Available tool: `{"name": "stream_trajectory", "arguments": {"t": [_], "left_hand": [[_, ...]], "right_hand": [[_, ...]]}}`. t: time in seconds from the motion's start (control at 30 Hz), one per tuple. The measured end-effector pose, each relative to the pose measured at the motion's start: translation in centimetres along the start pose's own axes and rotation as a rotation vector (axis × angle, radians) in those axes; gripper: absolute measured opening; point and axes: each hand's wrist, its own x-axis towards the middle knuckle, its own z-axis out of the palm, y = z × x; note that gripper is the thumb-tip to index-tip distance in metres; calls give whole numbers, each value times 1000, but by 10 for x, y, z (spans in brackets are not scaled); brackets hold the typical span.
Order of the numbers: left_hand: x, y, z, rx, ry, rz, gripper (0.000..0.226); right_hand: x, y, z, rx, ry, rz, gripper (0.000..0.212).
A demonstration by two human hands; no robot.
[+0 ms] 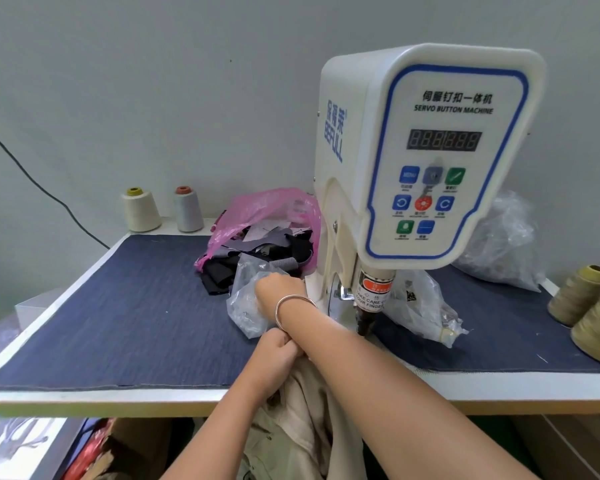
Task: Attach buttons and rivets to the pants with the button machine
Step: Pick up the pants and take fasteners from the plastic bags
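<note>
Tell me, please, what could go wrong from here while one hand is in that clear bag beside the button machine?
1. The right hand reaches into the clear plastic bag close beside the machine's punch head, which carries a finger warning; a slip could put fingers under it.
2. The metal bangle could snag on the bag or machine.
3. The beige pants hang off the table edge, gripped only by the left hand, and might slide down.

The left half of the dark blue cloth-covered desk [118, 306] lies open. A pink plastic bag of fabric scraps [260, 230] and a crumpled clear plastic bag [246, 299] crowd the white servo button machine [423, 161].
</note>
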Motion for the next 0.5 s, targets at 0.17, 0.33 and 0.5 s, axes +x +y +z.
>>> {"name": "stream_trajectory", "arguments": {"t": [0.17,0.33,0.5], "left_hand": [[-1,0,0,45,19,11,31],[-2,6,1,78,55,3,16],[-4,6,1,95,35,69,27]], "right_hand": [[-12,8,-5,273,21,67,25],[-31,16,-6,540,143,138,18],[-90,22,-9,942,405,103,11]]}}
